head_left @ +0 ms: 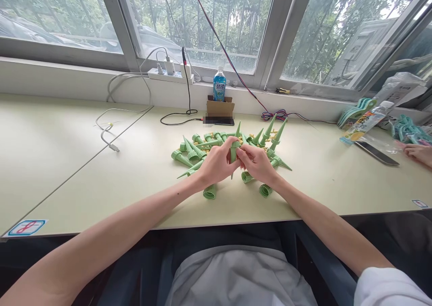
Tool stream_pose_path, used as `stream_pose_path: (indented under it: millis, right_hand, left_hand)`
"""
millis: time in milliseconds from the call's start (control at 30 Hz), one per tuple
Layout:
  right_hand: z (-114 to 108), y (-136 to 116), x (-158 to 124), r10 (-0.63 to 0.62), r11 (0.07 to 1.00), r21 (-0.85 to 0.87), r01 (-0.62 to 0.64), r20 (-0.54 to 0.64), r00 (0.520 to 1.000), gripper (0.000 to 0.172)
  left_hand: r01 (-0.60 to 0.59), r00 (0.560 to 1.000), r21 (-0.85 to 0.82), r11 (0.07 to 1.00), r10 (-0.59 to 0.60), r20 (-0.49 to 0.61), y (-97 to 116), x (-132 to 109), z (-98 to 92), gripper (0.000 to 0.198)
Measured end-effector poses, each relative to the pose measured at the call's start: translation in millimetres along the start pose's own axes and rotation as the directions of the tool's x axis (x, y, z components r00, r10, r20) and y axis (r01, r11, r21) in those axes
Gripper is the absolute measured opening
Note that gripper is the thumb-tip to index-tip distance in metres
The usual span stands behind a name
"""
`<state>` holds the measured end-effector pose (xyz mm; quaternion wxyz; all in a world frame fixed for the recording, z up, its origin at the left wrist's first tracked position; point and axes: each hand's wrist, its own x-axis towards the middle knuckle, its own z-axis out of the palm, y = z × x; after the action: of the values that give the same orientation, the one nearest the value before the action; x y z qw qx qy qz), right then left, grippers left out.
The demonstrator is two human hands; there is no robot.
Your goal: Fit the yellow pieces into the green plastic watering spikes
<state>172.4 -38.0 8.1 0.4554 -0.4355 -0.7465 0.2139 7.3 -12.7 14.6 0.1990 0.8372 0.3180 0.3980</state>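
Two-handed grip on one spike [233, 154], centre frame, just above pile [192, 153] on surface [101, 175]. Wrapped by left hand [218, 164], pinched at top by right hand [258, 164]. Likely best: hold steady, upright, clear of pile.

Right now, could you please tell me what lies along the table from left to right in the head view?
Blue-and-red sticker, white cable, left hand, green spike held by both hands, right hand, dark phone, another person's hand.
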Motion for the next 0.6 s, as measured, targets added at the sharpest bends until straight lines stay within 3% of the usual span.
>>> stream_pose_path:
  millis: [600]
  right_hand:
    - [0.5,0.6,1.0,0.012,1.0,0.028,-0.012,-0.003,1.0,0.044]
  left_hand:
    - [0.033,0.999,0.055,0.998,-0.032,-0.029,1.8,0.2,-0.2,0.035]
